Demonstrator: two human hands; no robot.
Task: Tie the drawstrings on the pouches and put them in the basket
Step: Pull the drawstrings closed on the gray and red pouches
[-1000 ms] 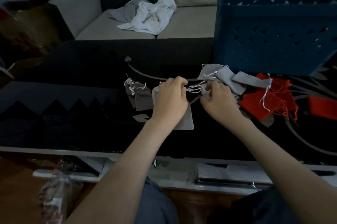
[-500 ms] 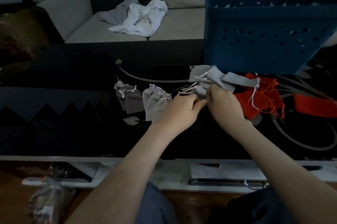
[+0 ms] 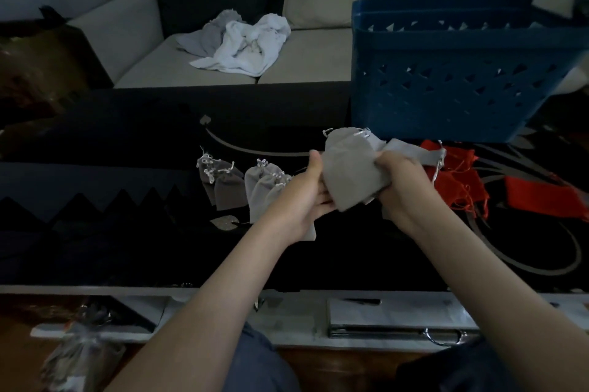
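1. A pale sofa runs across the far side, well beyond both hands.
2. The black table with grey swirl markings lies under the hands.
3. The blue basket with triangular cut-outs stands on the table, beyond the right hand and a little to its right. What lies inside it cannot be made out.
4. A crumpled heap of white and grey cloths lies on the sofa seat, far beyond the left hand.
5. Loose red pouches with trailing strings lie just right of the right hand, in front of the basket.
6. A grey pouch is held up between the two hands, above the table.
7. The left hand holds its left edge, thumb upright against the cloth and fingers beneath it.
8. The right hand grips its right side with curled fingers.
9. Another grey pouch lies just beyond the right hand, touching the red ones.
10. Small tied grey pouches lie in a row just left of the left hand.
11. The white drawstrings show at the held pouch's top edge, beyond the hands.
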